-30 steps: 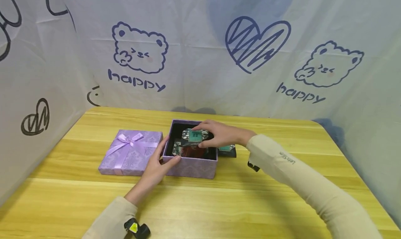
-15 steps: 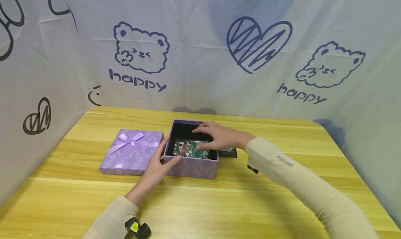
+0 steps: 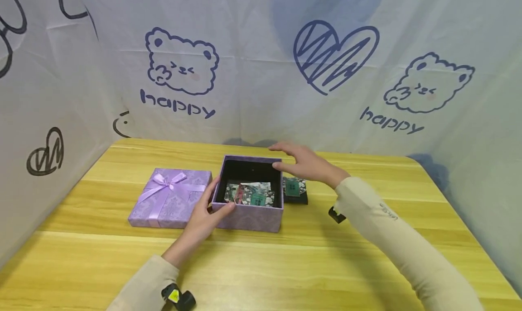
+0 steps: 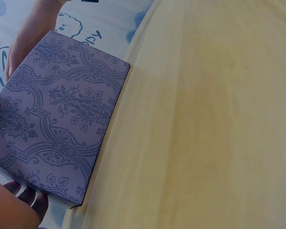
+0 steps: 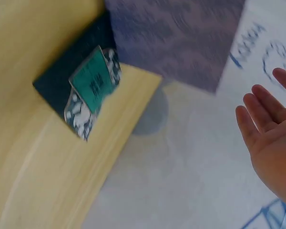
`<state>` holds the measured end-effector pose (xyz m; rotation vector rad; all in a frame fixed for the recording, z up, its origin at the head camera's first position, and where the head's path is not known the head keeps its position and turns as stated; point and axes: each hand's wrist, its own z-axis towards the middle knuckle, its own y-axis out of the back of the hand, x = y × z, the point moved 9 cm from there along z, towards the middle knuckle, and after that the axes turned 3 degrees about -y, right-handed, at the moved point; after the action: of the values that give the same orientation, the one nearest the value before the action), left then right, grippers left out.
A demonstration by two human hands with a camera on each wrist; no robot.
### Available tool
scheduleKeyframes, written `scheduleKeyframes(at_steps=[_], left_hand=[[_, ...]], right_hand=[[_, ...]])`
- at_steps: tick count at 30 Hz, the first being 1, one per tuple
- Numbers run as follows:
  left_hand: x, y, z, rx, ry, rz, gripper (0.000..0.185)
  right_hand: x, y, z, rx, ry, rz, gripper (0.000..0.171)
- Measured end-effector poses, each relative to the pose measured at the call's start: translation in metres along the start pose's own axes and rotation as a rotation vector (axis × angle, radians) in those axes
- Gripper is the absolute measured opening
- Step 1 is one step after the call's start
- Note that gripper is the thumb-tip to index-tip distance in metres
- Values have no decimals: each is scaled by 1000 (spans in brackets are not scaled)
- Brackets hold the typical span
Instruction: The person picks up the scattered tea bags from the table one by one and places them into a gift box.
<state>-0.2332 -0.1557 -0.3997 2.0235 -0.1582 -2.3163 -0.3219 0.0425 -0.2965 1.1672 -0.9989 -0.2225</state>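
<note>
A purple patterned gift box (image 3: 248,218) with a black inside stands lidless on the table. My left hand (image 3: 205,216) grips its front left corner, thumb at the front rim and fingers along the left side. Flat packets with a floral print, a green label and some red (image 3: 254,194) lie inside the box. Above the box's back right corner hovers my right hand (image 3: 310,164), fingers extended and holding nothing; its spread fingers also show in the right wrist view. Right of the box lies another dark flat packet (image 3: 294,191) with a green label, partly hidden behind the box.
The purple lid (image 3: 175,204) with a ribbon bow lies left of the box on the wooden table (image 3: 261,270). A white printed cloth (image 3: 257,102) hangs behind the table and along its sides.
My right hand has released a green-labelled packet, which now lies in the box, and has risen up and to the right. My left hand stays on the box.
</note>
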Motion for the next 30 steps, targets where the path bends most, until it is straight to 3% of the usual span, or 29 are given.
scheduleKeyframes(at_steps=[8, 22, 30], left_hand=[[2, 2, -1, 0, 7, -5, 80], [0, 1, 0, -8, -7, -1, 80], [-1, -1, 0, -3, -4, -8, 80]], right_hand=[[-34, 12, -9, -66, -44, 32, 55], [-96, -37, -24, 65, -204, 89, 81], [-112, -52, -28, 108, -269, 125, 88]])
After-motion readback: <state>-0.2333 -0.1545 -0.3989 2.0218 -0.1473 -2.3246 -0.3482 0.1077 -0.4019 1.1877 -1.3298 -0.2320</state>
